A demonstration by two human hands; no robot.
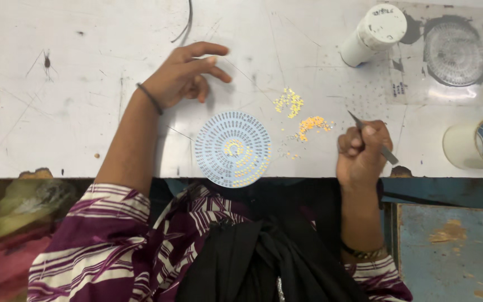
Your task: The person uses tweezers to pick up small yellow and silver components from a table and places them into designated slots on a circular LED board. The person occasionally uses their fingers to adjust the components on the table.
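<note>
Just below my left hand [183, 75] I see a round board [232, 149] that is light blue, with rings of tiny dots and some yellow bits in the middle. Left of my right hand [363, 152] lie little heaps of yellow and orange chips [300, 113]. That hand holds grey tweezers [371, 136]. Above it stands a white tube [375, 33]. To its right is a cream roll of tape [478, 143] with blue and white marks. The table [85, 112] is white with dark scratches. My sleeves [99, 229] are purple with white stripes.

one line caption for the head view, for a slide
Right hand holds tweezers by yellow chips; left hand hovers above round board.
</note>
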